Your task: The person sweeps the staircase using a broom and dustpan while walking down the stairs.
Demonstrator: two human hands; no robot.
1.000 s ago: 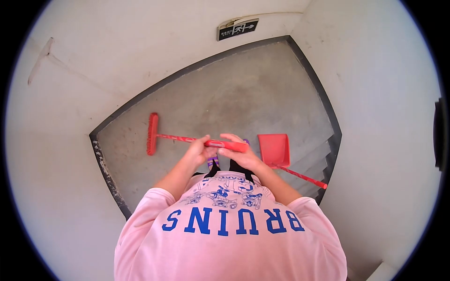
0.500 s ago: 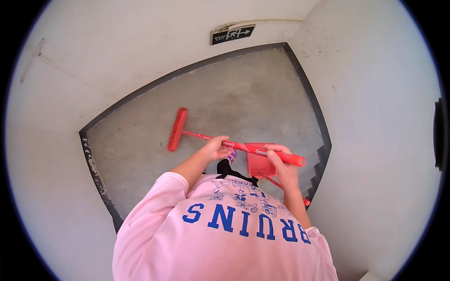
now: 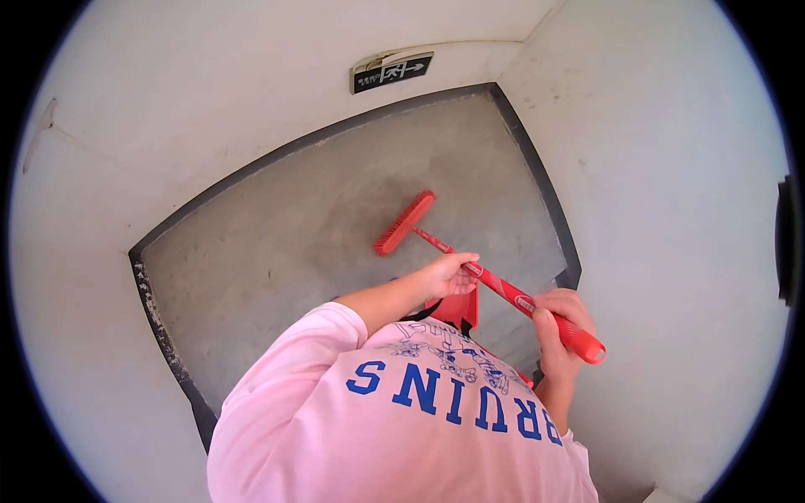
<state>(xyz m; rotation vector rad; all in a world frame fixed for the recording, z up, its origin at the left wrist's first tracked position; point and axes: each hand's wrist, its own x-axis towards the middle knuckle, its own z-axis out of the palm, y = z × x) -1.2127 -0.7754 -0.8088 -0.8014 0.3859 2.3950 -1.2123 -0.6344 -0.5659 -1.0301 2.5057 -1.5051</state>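
Note:
A red broom (image 3: 506, 291) slants across in front of my body, its bristled head (image 3: 404, 223) out over the grey floor. Midway along the handle, my left hand (image 3: 450, 276) is closed around the shaft. My right hand (image 3: 560, 325) grips near the thick top end, at the lower right. Below the handle, a red dustpan (image 3: 460, 308) shows close to my body, partly covered by my left hand and shirt. Whether the bristles touch the floor I cannot tell for certain.
Grey concrete floor (image 3: 277, 243) is bordered by a dark skirting band (image 3: 319, 130) and white walls. An exit sign (image 3: 392, 72) hangs on the far wall. Stair steps, seen at the right earlier, are now mostly hidden behind my arm and the broom.
The broom head has moved right and turned more diagonal. Both hands, still on the handle, have shifted right and slightly down. The dustpan is more covered, and the view has tilted a little.

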